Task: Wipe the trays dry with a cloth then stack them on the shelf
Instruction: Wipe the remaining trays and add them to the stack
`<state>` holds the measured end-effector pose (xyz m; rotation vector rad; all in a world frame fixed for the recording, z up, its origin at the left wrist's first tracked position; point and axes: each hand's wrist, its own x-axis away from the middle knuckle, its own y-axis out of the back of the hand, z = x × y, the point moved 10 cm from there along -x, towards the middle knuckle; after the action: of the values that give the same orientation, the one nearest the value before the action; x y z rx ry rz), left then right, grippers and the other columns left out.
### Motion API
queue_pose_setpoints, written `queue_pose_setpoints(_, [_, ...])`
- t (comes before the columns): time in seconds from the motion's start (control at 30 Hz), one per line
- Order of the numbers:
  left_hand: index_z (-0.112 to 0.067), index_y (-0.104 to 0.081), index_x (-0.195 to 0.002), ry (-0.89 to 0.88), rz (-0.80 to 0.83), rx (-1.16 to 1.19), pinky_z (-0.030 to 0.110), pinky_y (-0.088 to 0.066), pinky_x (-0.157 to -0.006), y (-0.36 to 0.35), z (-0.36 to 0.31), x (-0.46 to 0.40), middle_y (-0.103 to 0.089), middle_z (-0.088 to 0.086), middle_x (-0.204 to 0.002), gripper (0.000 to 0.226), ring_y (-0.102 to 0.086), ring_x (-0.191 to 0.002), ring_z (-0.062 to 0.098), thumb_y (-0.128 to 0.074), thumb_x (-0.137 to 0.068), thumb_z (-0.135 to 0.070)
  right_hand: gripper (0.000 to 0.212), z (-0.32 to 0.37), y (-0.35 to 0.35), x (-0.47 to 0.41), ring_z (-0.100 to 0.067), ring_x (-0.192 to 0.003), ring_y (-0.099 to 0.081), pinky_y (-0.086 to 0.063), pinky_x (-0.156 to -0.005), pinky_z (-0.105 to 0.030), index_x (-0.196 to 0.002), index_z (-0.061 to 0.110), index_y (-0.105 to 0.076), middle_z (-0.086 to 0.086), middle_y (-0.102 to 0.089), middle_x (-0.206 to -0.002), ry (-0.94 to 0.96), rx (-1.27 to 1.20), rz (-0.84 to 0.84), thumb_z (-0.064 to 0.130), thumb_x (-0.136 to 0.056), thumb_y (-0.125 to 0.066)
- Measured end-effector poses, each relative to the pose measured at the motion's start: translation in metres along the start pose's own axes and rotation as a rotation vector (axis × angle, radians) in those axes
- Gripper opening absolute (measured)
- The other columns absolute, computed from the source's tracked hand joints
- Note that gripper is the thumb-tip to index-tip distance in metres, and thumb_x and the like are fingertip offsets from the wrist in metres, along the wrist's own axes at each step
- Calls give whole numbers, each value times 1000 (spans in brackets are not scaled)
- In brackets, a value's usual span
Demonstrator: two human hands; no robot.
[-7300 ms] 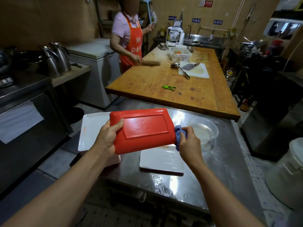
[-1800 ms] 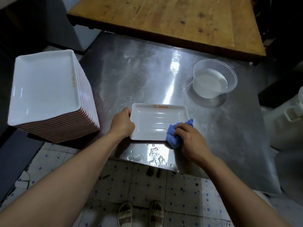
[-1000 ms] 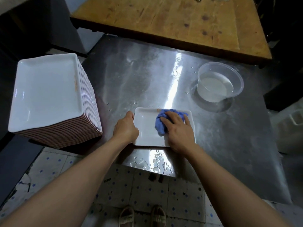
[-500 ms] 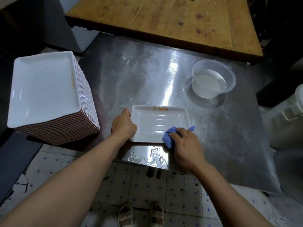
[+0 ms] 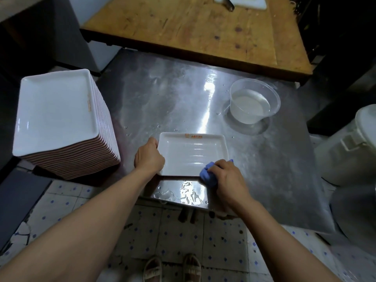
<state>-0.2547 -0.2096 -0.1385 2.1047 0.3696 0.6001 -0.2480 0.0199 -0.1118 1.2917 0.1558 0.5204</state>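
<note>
The white tray (image 5: 192,153) lies flat near the front edge of the steel table (image 5: 274,169), its long axis running left to right. My left hand (image 5: 149,157) grips its left rim; my right hand (image 5: 225,176) bunches the blue cloth (image 5: 207,174) at its front right corner. Left of the tray stands the tall tray stack (image 5: 59,119); behind and right, well apart, a tub of water (image 5: 254,102). Puddles (image 5: 183,192) sit in front.
</note>
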Motion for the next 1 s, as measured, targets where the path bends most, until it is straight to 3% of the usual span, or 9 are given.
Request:
queue_pose_setpoints(0.13, [-10, -48, -112, 17, -26, -79, 39, -46, -80, 9, -3, 10, -57, 15, -113, 32, -55, -101, 35, -59, -86, -25, 21, -21, 29, 12, -17, -89, -54, -41, -76, -25, -90, 11, -65, 7, -55, -87, -204, -548, -218, 3, -86, -45])
queue_pose_setpoints(0.27, [-16, -53, -114, -248, -116, -85, 41, -46, -85, 13, -37, 40, -54, 7, -115, 37, -51, -108, 27, -64, -84, -34, 37, -42, 48, 23, -16, -101, -56, -39, -81, -23, -110, 17, -66, -1, -61, -110, -268, -506, -294, -2, -82, -52])
queue_pose_setpoints(0.43, [-27, -63, -106, -504, 5, -199, 29, -36, -73, -22, -78, 72, -54, -8, -107, 31, -43, -110, 13, -66, -80, -45, 33, -65, 54, 36, -15, -90, -57, -40, -73, -21, -107, 19, -65, -3, -63, -101, -338, -588, -314, 1, -80, -56])
queue_pose_setpoints(0.53, [-28, -65, -103, -566, 43, -317, 27, -32, -68, -43, -91, 78, -54, -8, -107, 27, -43, -109, 13, -68, -80, -42, 29, -77, 54, 44, -14, -85, -58, -41, -71, -19, -102, 19, -65, -2, -64, -97, -383, -626, -334, 2, -80, -59])
queue_pose_setpoints(0.63, [-26, -67, -96, -590, 16, -396, 26, -28, -62, -51, -97, 78, -57, -7, -103, 11, -44, -106, 15, -62, -86, -26, 25, -87, 53, 50, -13, -83, -59, -44, -69, -18, -100, 19, -64, 1, -64, -95, -414, -645, -341, 4, -80, -61])
queue_pose_setpoints(0.7, [-22, -67, -92, -622, -8, -421, 26, -26, -59, -51, -102, 80, -58, -6, -99, 11, -46, -102, 16, -58, -87, -18, 24, -90, 53, 51, -14, -85, -59, -50, -74, -26, -100, 18, -62, 3, -62, -94, -422, -661, -340, 5, -80, -61])
queue_pose_setpoints(0.87, [-13, -61, -85, -658, -165, -226, 29, -30, -56, -11, -115, 84, -58, 0, -89, 2, -51, -93, 20, -62, -85, -14, 18, -94, 61, 52, -10, -76, -57, -49, -70, -29, -91, 24, -54, 16, -55, -78, -469, -683, -377, 10, -81, -60])
queue_pose_setpoints(1.0, [-14, -59, -93, -650, -218, -163, 34, -35, -63, 24, -129, 73, -65, 5, -89, 6, -58, -88, 30, -59, -87, -18, 20, -80, 80, 51, -9, -70, -58, -53, -71, -37, -96, 23, -52, 15, -54, -75, -450, -743, -441, 11, -82, -60])
